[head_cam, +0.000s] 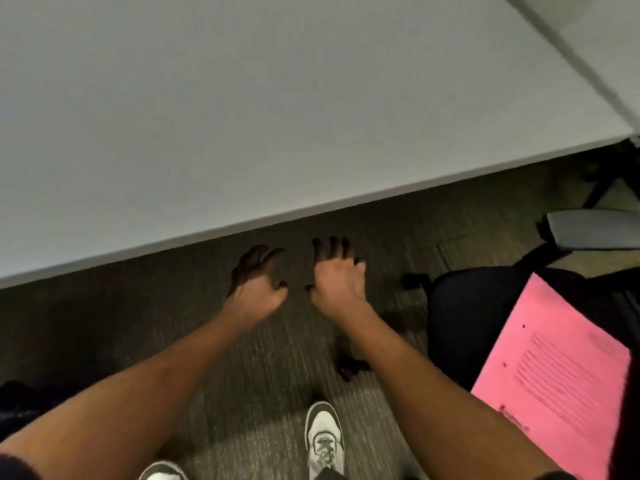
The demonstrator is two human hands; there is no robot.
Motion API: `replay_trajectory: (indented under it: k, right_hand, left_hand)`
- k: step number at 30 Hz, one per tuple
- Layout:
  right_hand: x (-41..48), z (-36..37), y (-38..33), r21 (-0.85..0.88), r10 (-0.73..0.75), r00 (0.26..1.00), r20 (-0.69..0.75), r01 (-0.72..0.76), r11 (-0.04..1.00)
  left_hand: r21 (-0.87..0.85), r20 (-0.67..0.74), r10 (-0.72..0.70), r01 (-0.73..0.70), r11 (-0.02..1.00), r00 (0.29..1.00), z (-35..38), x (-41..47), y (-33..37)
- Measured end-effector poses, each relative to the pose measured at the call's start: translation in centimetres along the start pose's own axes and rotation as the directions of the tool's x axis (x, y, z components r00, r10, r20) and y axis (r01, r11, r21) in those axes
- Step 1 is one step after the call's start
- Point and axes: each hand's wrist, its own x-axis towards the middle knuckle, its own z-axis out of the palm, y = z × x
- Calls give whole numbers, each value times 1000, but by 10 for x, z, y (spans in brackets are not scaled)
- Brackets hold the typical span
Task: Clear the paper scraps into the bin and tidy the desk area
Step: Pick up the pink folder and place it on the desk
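Desk (242,116) edge above two empty, loose-gripped hands: left (258,289), right (337,282).

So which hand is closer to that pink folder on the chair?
Right. The right hand hangs open over the carpet, left of the pink folder. The left hand is farther left still, beyond the right one.

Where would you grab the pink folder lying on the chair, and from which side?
Take the pink folder by its upper-left corner, which juts out over the black chair seat. Come from the left with the right hand, the nearer one; both hands are open and empty.
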Motion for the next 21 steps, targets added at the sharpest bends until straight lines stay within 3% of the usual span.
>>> replay_trajectory:
  k: [6,14,18,21]
  right_hand:
    - [-60,-14,167,134,342,936,-80,-330,934]
    - [-146,5,339,214,698,716,-10,-680,701]
    - [-187,25,390,266,831,550,89,-817,512]
    - [-218,39,416,232,895,418,157,-896,378]
  left_hand:
    - [27,177,222,-231,973,959,79,24,156]
    - [32,378,481,-531,847,791,202,14,316]
    - [-2,497,453,-521,853,740,251,-5,356]
    - [78,482,289,-369,926,827,277,-17,381]
